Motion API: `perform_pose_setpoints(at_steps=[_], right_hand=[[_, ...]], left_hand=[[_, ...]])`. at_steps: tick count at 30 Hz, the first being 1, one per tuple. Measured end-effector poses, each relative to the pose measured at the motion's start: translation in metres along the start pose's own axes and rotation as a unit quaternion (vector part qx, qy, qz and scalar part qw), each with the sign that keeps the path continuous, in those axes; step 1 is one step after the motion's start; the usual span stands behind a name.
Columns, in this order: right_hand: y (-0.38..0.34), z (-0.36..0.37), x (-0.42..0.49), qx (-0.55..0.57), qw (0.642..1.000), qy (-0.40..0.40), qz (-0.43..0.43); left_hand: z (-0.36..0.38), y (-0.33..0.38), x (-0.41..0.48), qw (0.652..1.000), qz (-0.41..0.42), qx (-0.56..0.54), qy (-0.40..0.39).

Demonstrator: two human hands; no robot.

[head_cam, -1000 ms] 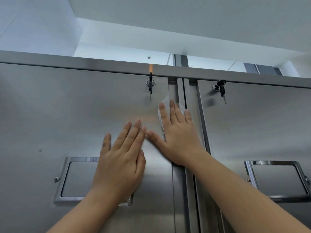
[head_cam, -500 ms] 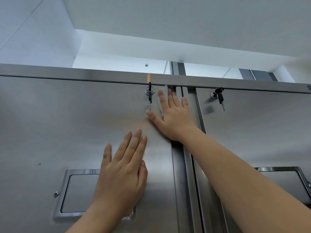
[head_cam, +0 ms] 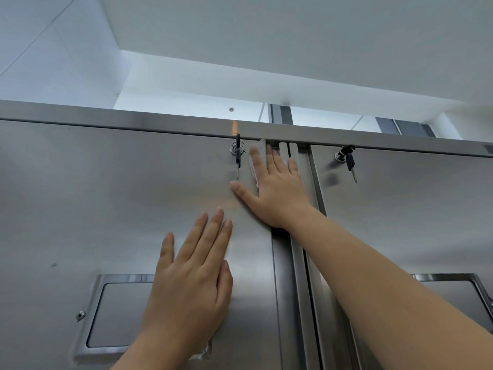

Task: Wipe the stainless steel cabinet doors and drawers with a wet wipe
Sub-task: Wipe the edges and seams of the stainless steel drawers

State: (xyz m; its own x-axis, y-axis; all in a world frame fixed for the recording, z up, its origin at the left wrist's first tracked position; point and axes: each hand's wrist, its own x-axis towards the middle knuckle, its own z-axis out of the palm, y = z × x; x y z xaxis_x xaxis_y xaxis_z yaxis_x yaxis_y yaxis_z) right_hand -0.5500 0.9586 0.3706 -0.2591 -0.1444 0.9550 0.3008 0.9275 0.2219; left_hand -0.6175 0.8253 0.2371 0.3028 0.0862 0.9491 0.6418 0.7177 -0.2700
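White ceiling point(head_cam: 293, 49) fills the background above the cabinet's top rail point(head_cam: 133, 121). All positions are given relative to the key lock point(head_cam: 237, 152) of the left door point(head_cam: 93, 196).

Far left of the lock and below it, a small dark speck point(head_cam: 53, 264) shows on the steel. Below-left of the lock lies the recessed handle point(head_cam: 117, 311). The left hand point(head_cam: 192, 284) lies flat across the handle's right end, fingers straight and together, gripping nothing. A pale crumpled scrap point(head_cam: 203, 353) shows under its wrist; what it is cannot be told.

Just right of the lock, the wet wipe point(head_cam: 253, 166) is pressed flat to the door's upper right corner by the right hand point(head_cam: 277, 188). Its fingers are extended over the wipe, the thumb spread out below the lock.

Further right stand the centre post point(head_cam: 301, 249) and the right door point(head_cam: 413, 222), which has a second key lock point(head_cam: 346, 158).

Judged progress: wiping has reached the top edge of the left door. The speck suggests that the door's left side is not yet done. The right door appears untouched, and no drawers are in view.
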Motion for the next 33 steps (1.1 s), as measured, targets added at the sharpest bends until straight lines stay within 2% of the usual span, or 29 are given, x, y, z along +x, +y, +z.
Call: perform_pose_setpoints(at_steps=[8, 20, 33], right_hand=[[-0.001, -0.001, -0.002, 0.005, 1.000, -0.003, 0.003], [-0.018, 0.009, -0.082, 0.041, 0.999, -0.003, -0.019], [-0.036, 0.019, -0.153, 0.053, 0.998, -0.024, -0.008]], left_hand=[[-0.002, 0.001, 0.000, 1.000, -0.001, 0.003, -0.008], [-0.006, 0.007, -0.004, 1.000, -0.006, -0.001, -0.017], [-0.012, 0.018, -0.048, 0.999, -0.014, 0.010, -0.034]])
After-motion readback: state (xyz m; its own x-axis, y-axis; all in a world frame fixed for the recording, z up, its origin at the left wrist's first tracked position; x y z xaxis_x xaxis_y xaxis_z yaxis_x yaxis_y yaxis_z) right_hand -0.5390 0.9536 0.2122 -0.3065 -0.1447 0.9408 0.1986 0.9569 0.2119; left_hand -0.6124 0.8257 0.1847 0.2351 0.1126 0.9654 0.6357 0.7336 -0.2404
